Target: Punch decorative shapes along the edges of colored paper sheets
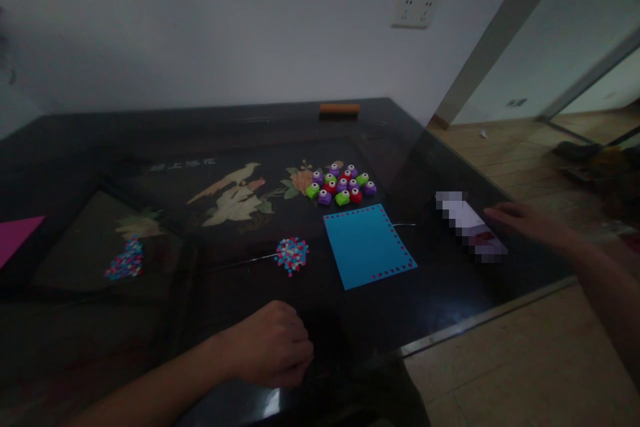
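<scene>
My left hand [280, 345] is closed in a loose fist near the table's front edge, its palm hidden; nothing shows in it. At the right, my right hand [517, 220] has its fingers drawn together beside a flat, pixelated rectangular object [467, 223]; whether it holds anything small is unclear. Between the hands lies a blue square sheet [367, 247] with small dark pinkish dots along its top, right and part of its bottom edge. Left of the sheet is a pile of small pink, blue and white dots [291, 255].
Several purple, green and red one-eyed pieces [343, 185] cluster behind the sheet. Another dot pile [126, 260] and a pink sheet [17, 237] lie left. An orange-brown roll [339, 109] rests at the back of the dark glossy table [240, 130], below a wall socket [415, 10].
</scene>
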Tool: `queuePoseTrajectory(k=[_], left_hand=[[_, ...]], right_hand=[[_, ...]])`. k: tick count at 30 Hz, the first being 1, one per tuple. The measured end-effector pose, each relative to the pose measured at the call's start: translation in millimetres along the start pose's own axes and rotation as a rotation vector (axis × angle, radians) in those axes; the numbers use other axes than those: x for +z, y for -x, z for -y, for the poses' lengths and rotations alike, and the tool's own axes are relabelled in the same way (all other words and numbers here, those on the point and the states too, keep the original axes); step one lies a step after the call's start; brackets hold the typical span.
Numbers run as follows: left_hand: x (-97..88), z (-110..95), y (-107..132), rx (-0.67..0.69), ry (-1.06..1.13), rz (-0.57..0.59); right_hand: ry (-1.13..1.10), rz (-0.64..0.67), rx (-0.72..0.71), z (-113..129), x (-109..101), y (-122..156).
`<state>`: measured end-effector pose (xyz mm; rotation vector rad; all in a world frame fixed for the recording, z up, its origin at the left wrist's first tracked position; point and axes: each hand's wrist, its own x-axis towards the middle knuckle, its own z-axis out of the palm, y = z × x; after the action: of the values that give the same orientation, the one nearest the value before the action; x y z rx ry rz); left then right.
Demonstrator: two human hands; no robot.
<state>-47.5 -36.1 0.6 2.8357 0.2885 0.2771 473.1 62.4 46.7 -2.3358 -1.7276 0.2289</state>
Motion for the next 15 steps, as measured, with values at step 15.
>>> queuePoseTrajectory(k=[15], left_hand=[[-1.2, 0, -2, -0.003, 0.009, -0.018]], right_hand=[[0.027, -0.120, -0.121, 27, 45, 27]])
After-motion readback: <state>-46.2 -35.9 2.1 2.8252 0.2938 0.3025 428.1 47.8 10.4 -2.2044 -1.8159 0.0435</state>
